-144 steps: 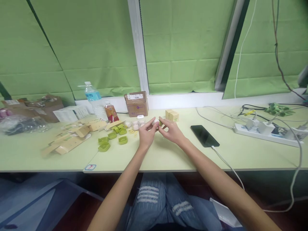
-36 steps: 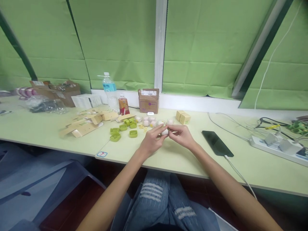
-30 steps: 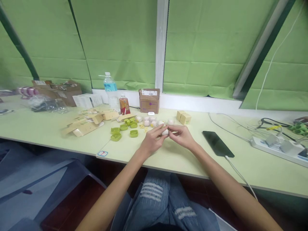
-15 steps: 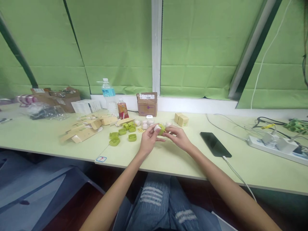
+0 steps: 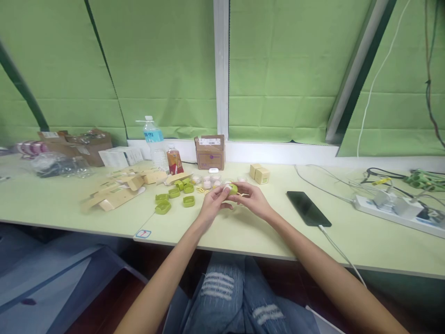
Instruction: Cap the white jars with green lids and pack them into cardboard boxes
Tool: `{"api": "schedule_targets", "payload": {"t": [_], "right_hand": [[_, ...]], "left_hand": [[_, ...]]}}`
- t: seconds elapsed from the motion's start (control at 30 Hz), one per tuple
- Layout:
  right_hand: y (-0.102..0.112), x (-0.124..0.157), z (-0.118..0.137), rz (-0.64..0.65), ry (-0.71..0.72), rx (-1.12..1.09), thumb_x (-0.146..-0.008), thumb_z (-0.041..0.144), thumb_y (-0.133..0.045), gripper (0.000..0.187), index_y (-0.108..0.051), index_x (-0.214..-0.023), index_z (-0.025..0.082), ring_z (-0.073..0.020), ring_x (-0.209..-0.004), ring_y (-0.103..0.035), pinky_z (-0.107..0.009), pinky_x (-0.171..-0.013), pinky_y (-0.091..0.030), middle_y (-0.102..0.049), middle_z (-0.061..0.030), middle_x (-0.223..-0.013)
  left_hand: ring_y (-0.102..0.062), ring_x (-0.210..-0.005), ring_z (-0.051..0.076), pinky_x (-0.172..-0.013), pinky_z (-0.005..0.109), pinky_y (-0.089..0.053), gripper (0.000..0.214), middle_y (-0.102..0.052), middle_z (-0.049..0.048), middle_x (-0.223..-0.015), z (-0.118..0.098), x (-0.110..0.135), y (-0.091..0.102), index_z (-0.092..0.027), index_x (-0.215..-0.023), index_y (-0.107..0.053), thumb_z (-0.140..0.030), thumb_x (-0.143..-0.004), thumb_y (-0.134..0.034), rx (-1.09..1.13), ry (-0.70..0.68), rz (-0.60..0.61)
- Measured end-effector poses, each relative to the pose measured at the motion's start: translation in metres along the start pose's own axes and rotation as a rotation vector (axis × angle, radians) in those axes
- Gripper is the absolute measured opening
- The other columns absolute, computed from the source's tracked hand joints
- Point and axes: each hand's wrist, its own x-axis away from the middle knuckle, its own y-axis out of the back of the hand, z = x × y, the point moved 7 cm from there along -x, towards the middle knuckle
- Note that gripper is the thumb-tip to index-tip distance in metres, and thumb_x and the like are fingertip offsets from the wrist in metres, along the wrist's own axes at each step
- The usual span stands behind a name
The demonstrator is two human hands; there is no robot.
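Note:
Between my hands is a small green case with a white part [image 5: 232, 188], held above the table; my fingers cover much of it. My left hand [image 5: 212, 204] is closed round its white side. On the green side, the fingers of my right hand [image 5: 254, 200] pinch it, with a bit of pale yellow cord or strip showing by the fingertips. Several small green square cases [image 5: 188, 201] lie to the left of my hands. Just behind the hands sit several small pale pink round pieces [image 5: 207, 183], and a yellow looped band [image 5: 201, 190] lies near them.
Flattened cardboard [image 5: 120, 191] covers the left part of the table [image 5: 194, 229]. A water bottle [image 5: 154, 144], a drink bottle [image 5: 174, 160] and a brown box [image 5: 210, 152] stand behind. Two small boxes [image 5: 260, 174], a phone [image 5: 308, 208] and a power strip [image 5: 392, 208] are on the right.
The green and white piece has turned in my fingers, and less of its white part shows. My right-hand fingers have moved closer round it. The view has shifted slightly.

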Motion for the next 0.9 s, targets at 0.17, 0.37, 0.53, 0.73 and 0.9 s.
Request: {"api": "schedule_targets", "payload": {"t": [0.17,0.37,0.53,0.73,0.9], "right_hand": [[0.008,-0.003,0.001,-0.056,0.059,0.206,-0.080,0.041,-0.077,0.034,-0.076,-0.106,0.018,-0.0209,-0.082,-0.067,-0.032,-0.072,-0.054,-0.076,-0.0054,-0.093],[0.050,-0.007,-0.008,-0.310,0.091,0.491,-0.080,0.043,-0.077,0.041,-0.076,-0.112,0.018,-0.0227,-0.082,-0.066,-0.036,-0.074,-0.055,-0.073,-0.0094,-0.100],[0.061,-0.010,-0.007,-0.226,0.076,0.456,-0.087,0.046,-0.070,0.056,-0.065,-0.136,0.018,-0.0256,-0.096,-0.067,-0.040,-0.080,-0.058,-0.070,-0.0138,-0.118],[0.079,-0.008,-0.002,-0.131,0.044,0.457,-0.075,0.038,-0.083,0.060,-0.067,-0.130,0.020,-0.0207,-0.081,-0.067,-0.039,-0.078,-0.058,-0.073,-0.0100,-0.109],[0.077,-0.007,-0.003,-0.004,0.011,0.439,-0.074,0.039,-0.082,0.032,-0.079,-0.097,0.018,-0.0200,-0.080,-0.065,-0.037,-0.077,-0.057,-0.075,-0.0087,-0.100]], "left_hand": [[-0.069,-0.101,0.026,-0.074,0.035,-0.060,0.045,-0.076,0.0119,-0.114,-0.011,0.000,0.005,-0.015,-0.107,-0.078,-0.052,-0.081,-0.075,-0.193,-0.089,-0.084],[-0.071,-0.070,0.020,-0.093,0.037,-0.053,0.059,-0.069,0.0063,-0.054,-0.045,0.013,-0.006,-0.017,-0.049,-0.068,-0.052,-0.095,-0.057,-0.360,-0.282,-0.151],[-0.064,-0.063,0.017,-0.067,0.030,-0.050,0.047,-0.072,0.0057,-0.062,-0.058,0.013,-0.004,-0.016,-0.065,-0.074,-0.050,-0.094,-0.059,-0.386,-0.352,-0.248],[-0.063,-0.065,0.018,-0.061,0.028,-0.046,0.038,-0.072,0.0056,-0.069,-0.028,0.011,0.019,-0.016,-0.071,-0.073,-0.047,-0.091,-0.063,-0.387,-0.306,-0.357],[-0.064,-0.076,0.019,-0.066,0.029,-0.046,0.019,-0.073,0.0048,-0.085,-0.011,0.013,0.001,-0.019,-0.084,-0.073,-0.033,-0.091,-0.062,-0.751,-0.343,-0.208]]}}
